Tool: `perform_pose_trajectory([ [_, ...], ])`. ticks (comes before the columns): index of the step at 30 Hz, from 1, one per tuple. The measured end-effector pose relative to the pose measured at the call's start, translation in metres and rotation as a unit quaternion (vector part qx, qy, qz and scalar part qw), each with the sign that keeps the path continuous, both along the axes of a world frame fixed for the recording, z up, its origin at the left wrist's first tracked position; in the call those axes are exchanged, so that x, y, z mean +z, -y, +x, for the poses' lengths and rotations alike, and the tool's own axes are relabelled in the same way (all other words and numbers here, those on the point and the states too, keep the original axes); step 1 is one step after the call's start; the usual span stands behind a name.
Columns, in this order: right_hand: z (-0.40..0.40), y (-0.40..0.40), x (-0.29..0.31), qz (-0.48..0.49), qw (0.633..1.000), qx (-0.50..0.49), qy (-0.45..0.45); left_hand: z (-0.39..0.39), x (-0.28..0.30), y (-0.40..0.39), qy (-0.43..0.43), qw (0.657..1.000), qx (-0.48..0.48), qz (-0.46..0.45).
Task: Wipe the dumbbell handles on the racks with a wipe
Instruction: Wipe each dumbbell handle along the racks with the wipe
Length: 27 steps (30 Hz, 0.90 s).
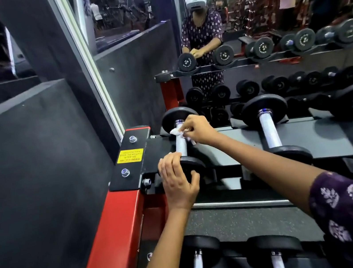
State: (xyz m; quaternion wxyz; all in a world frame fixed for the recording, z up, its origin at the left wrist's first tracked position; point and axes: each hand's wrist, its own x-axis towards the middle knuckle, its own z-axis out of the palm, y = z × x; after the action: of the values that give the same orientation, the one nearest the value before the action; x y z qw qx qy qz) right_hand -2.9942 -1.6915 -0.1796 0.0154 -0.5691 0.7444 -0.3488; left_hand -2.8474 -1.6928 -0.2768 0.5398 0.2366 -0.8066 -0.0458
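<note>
Right hand (196,130) pinching wipe (176,132) against handle (182,148) of leftmost dumbbell. Left hand (178,182) curled over its near plate (193,166), gripping.

You are standing before the rack (324,132); its leftmost dumbbell (181,141) is lying at your 11 o'clock, two more sitting at 1 o'clock. The mirror (244,17) is standing behind the rack at 12.
</note>
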Motion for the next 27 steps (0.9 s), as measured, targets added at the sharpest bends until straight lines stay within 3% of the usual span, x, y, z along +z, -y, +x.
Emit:
perform_pose_trajectory([
  [6,0.015,-0.018,-0.011,0.066,0.992,0.090,-0.053,0.001,0.005,-0.002,-0.026,0.999,-0.029,0.035],
  [13,0.000,0.008,0.005,0.029,0.999,-0.025,0.007,0.014,0.010,-0.003,-0.037,0.995,-0.070,0.067],
  [17,0.020,-0.016,-0.012,0.004,1.000,0.009,-0.004,0.019,0.022,-0.007,-0.037,0.991,-0.081,0.102],
  [21,0.023,-0.041,-0.011,0.070,0.997,0.036,-0.009,0.027,0.040,-0.017,-0.029,0.982,-0.098,0.157],
  [27,0.050,-0.076,0.000,-0.143,0.973,-0.054,0.172,0.036,0.068,-0.026,0.006,0.957,-0.080,0.280],
])
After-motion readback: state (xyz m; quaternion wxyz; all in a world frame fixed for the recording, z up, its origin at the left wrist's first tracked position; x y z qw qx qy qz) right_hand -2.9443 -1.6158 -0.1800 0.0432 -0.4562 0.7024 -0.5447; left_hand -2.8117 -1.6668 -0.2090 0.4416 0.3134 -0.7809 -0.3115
